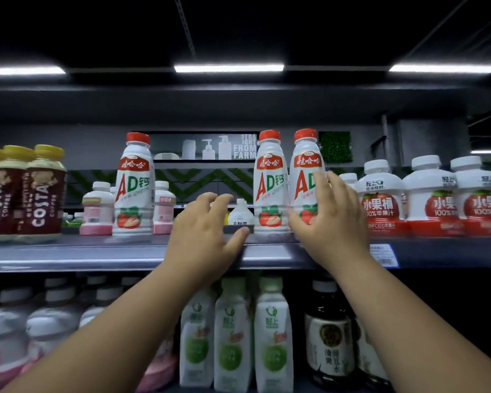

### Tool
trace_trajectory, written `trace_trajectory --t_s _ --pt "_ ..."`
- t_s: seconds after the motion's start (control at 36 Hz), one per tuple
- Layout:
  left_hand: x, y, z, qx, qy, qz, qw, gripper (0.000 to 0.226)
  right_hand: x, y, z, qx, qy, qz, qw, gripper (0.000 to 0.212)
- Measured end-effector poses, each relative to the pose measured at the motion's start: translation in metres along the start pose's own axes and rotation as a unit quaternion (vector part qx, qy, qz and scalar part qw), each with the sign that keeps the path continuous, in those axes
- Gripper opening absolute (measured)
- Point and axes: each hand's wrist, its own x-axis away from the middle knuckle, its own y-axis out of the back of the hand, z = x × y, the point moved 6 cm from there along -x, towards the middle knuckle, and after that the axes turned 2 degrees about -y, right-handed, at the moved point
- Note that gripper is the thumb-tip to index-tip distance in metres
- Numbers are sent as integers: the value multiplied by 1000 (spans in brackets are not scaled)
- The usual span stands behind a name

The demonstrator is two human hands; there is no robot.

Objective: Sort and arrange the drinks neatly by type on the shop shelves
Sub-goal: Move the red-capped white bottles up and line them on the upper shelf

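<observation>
At nine o'clock, Costa coffee bottles [26, 191] stand grouped. A lone AD calcium bottle [133, 185] waits unsorted. The left hand [207, 236] hovers, fingers spread, empty. The right hand [329, 219] grips the right-hand AD calcium bottle [304, 177] beside its twin [270, 182]; apple juice bottles [428, 191] at three o'clock look arranged.

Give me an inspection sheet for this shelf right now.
Surface: top shelf, dark, with a price tag at right.
Job's things: three AD bottles, one apart at left, two side by side; Costa bottles far left; apple juice bottles right; green cartons below.
Clutter: small pink bottles behind the lone AD bottle.
Grippers: right hand around the rightmost AD bottle; left hand open on the shelf edge.
Cables: nothing seen.
Surroundings: dim shop, ceiling strip lights.
</observation>
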Motion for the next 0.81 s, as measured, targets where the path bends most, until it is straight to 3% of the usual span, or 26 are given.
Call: trace_trajectory --t_s 0.14,0.25,0.36,0.47,0.81 --pt "17 23 43 -65 24 -26 997 64 8 4 19 25 96 -51 994 70" --pt "27 45 84 -69 95 -71 991 58 10 -2 29 50 162 -27 985 65" --pt "29 55 121 -33 198 -56 978 76 12 -5 35 56 185 5 981 62" --pt "23 55 138 44 248 -33 967 91 23 -11 51 42 206 41 977 67" --pt "-4 27 78 149 151 16 977 86 21 -18 51 55 108 96 988 78"
